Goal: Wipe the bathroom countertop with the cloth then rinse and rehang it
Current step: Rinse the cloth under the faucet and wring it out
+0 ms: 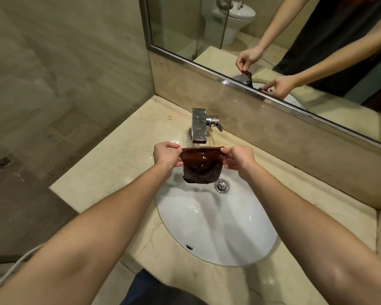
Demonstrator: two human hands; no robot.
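A beige marble counter (110,172) runs into the corner of a tiled bathroom, with a white oval sink (207,227) set in it, a chrome tap (199,125) behind the bowl and a mirror (273,29) above the backsplash; the step in hand looks to be the rinse, not the wipe. The dark brown cloth (201,166) hangs in the air over the back of the sink, just below the spout and above the drain (222,186), touching neither; its middle sags in a pouch and shines wet, though whether water is running I cannot tell.

The left hand (165,156) pinches the cloth's left top edge between thumb and curled fingers; the right hand (240,159) pinches the right top edge the same way; between them the upper hem is pulled fairly taut. Both forearms reach straight out over the bowl, roughly level and apart, wrists bent slightly inward; the mirror shows the same two-handed hold.

The next move, I judge, calls for working the cloth under the spout, then bunching and wringing it over the sink so that no drip lands on the counter; the lever (217,124) on the tap's right side would need a free hand; no rail or hook for rehanging is in view.
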